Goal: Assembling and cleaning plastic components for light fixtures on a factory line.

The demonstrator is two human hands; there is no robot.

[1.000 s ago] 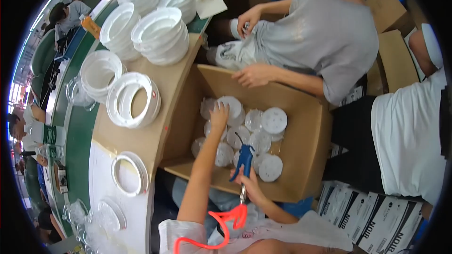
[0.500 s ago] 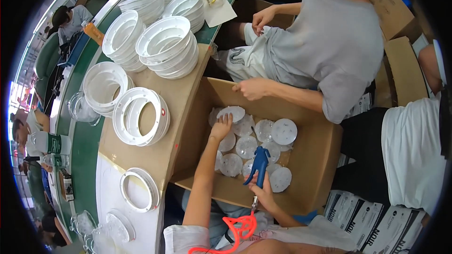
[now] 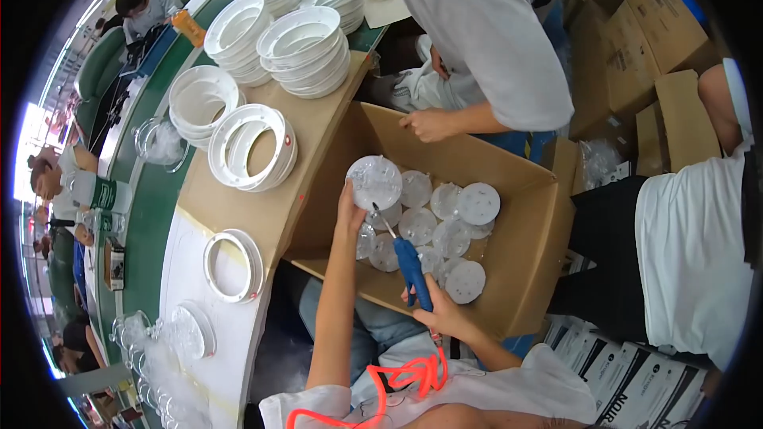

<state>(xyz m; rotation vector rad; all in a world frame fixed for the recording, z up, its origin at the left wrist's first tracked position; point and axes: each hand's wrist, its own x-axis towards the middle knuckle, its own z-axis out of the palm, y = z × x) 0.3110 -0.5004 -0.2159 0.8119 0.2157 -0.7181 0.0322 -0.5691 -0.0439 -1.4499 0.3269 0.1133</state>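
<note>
My left hand (image 3: 348,208) is closed on the edge of a round translucent plastic disc (image 3: 375,181), raised above the left side of an open cardboard box (image 3: 520,258). In my right hand (image 3: 443,310) is a blue air blow gun (image 3: 413,270), its thin nozzle tip pointing up at the disc's lower edge. A red coiled hose (image 3: 409,377) runs from the gun's base toward my lap. Several similar clear and frosted discs (image 3: 417,226) lie loosely in the box beneath my hands.
Stacks of white plastic rings (image 3: 253,147) stand on the table to the left, with a smaller ring stack (image 3: 233,266) nearer me. Clear domed parts (image 3: 151,361) sit at the near left. A co-worker's hand (image 3: 429,124) is at the box's far edge; another person (image 3: 691,246) is at right.
My left hand has lifted a disc out of the pile toward me. The blow gun has shifted left and tilted toward that disc. The co-worker leans further over, and my view has shifted.
</note>
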